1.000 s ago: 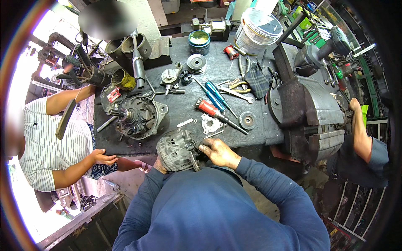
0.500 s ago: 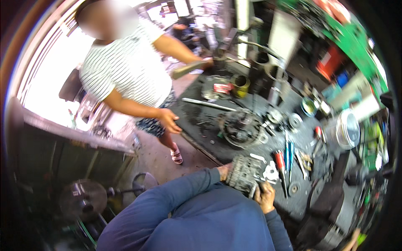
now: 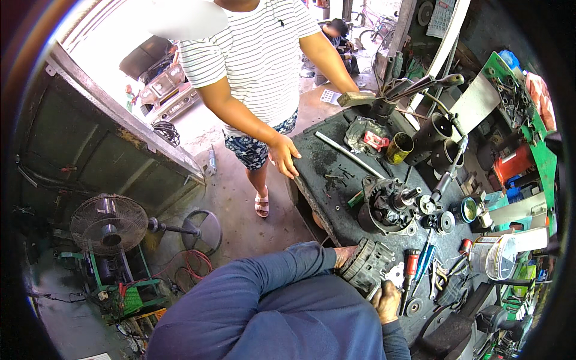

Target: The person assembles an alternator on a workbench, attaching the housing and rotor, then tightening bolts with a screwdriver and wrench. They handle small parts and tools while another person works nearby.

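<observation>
At the near edge of the bench, I hold a grey ribbed alternator housing tilted between both hands. My left hand grips its left side, with most of the fingers hidden behind it. My right hand is closed at its lower right edge, the fingers curled and partly hidden. Just beyond lies the other alternator half, its rotor shaft pointing up to the right. Close to my right hand are a red-handled screwdriver, a blue-handled tool, pliers and a small round bearing.
A person in a striped shirt stands across the bench, one hand at its edge. On it are a metal bar, a yellow can, dark metal cylinders and a white bucket. A fan lies to the left.
The view has swung left and upward, so the bench and the other person appear shifted right. Both hands keep hold of the alternator housing, which looks slightly turned.
</observation>
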`<move>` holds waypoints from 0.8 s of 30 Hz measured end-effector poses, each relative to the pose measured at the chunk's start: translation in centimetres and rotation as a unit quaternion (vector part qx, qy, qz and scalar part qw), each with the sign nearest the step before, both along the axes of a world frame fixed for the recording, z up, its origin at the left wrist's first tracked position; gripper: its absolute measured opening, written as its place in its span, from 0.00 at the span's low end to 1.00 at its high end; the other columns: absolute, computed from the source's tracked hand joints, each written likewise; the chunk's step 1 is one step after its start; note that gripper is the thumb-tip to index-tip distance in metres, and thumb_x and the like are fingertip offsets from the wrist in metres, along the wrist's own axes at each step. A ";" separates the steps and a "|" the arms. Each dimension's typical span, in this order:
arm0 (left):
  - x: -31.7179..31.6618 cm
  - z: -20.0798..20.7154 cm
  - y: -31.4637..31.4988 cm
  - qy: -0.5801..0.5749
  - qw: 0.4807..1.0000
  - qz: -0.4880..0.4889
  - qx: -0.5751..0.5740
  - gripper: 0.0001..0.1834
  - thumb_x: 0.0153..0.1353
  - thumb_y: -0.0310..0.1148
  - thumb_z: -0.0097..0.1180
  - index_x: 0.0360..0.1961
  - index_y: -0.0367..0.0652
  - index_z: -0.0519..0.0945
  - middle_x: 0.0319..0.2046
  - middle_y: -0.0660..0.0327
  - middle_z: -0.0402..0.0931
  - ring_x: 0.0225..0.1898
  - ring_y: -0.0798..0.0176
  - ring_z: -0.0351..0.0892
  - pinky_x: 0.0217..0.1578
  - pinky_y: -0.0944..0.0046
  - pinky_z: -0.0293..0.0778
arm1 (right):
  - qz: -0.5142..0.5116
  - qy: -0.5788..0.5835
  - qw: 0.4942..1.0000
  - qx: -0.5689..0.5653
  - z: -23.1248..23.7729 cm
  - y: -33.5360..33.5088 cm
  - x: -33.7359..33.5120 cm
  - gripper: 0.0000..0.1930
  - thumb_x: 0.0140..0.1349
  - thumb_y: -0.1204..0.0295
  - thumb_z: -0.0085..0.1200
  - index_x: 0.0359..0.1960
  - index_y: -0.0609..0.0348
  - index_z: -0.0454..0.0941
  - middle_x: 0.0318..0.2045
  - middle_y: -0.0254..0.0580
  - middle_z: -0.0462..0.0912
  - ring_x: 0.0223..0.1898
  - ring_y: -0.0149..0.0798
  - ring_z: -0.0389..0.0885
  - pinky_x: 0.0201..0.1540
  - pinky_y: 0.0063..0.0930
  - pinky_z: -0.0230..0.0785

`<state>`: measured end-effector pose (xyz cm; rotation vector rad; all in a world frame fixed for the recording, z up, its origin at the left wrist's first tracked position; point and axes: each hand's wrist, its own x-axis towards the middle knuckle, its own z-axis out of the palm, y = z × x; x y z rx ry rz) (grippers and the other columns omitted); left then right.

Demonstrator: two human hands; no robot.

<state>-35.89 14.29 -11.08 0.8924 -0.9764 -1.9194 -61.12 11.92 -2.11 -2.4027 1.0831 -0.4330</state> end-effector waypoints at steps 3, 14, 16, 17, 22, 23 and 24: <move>0.3 -0.3 0.3 0.009 1.000 -0.001 0.001 0.27 0.73 0.38 0.48 0.71 0.43 0.69 0.67 0.55 0.74 0.66 0.55 0.74 0.67 0.52 0.70 | -0.073 -0.086 0.991 0.076 0.3 0.1 0.4 0.07 0.65 0.75 0.51 0.31 0.66 0.72 0.25 0.64 0.75 0.25 0.68 0.74 0.31 0.53 0.66; 1.2 -0.9 0.1 0.037 0.999 -0.035 0.013 0.27 0.74 0.37 0.48 0.72 0.42 0.68 0.67 0.55 0.74 0.65 0.56 0.74 0.67 0.52 0.71 | -0.269 -0.321 0.570 0.707 0.1 -0.6 -3.4 0.09 0.64 0.77 0.58 0.43 0.68 0.84 0.35 0.44 0.88 0.34 0.44 0.88 0.36 0.37 0.83; 1.0 -1.0 -0.1 0.038 0.998 -0.042 0.014 0.27 0.74 0.36 0.48 0.72 0.42 0.68 0.67 0.55 0.74 0.65 0.56 0.74 0.67 0.53 0.71 | -0.270 -0.281 0.591 0.707 0.2 -0.9 -3.8 0.10 0.65 0.77 0.60 0.45 0.67 0.84 0.33 0.42 0.87 0.28 0.39 0.84 0.29 0.33 0.78; 0.8 -1.0 -0.3 0.068 0.995 -0.048 0.051 0.27 0.74 0.36 0.48 0.72 0.42 0.68 0.67 0.55 0.74 0.65 0.56 0.74 0.67 0.53 0.71 | -0.231 -0.260 0.594 0.725 0.4 -1.2 -4.0 0.10 0.65 0.77 0.60 0.46 0.67 0.84 0.32 0.41 0.87 0.27 0.36 0.83 0.27 0.32 0.76; 0.2 -1.0 -0.8 0.064 0.996 -0.063 0.022 0.27 0.74 0.36 0.48 0.72 0.41 0.68 0.67 0.55 0.74 0.65 0.56 0.75 0.67 0.53 0.71 | -0.092 -0.145 0.857 0.485 1.6 -1.8 -3.6 0.06 0.65 0.77 0.64 0.42 0.63 0.87 0.29 0.34 0.82 0.32 0.34 0.79 0.41 0.30 0.71; 0.2 -1.0 -0.8 0.066 0.995 -0.065 0.024 0.27 0.74 0.36 0.48 0.72 0.41 0.68 0.67 0.55 0.74 0.65 0.56 0.75 0.67 0.53 0.71 | -0.070 -0.136 0.895 0.419 1.9 -1.8 -3.4 0.06 0.65 0.77 0.64 0.42 0.63 0.87 0.30 0.36 0.82 0.33 0.36 0.79 0.42 0.31 0.71; 0.4 -0.9 -0.8 0.072 0.995 -0.066 0.028 0.27 0.74 0.36 0.48 0.72 0.41 0.68 0.67 0.55 0.74 0.65 0.56 0.75 0.67 0.53 0.71 | -0.031 -0.124 0.930 0.344 2.2 -1.7 -3.3 0.07 0.65 0.76 0.65 0.42 0.63 0.87 0.30 0.38 0.82 0.35 0.38 0.79 0.43 0.32 0.71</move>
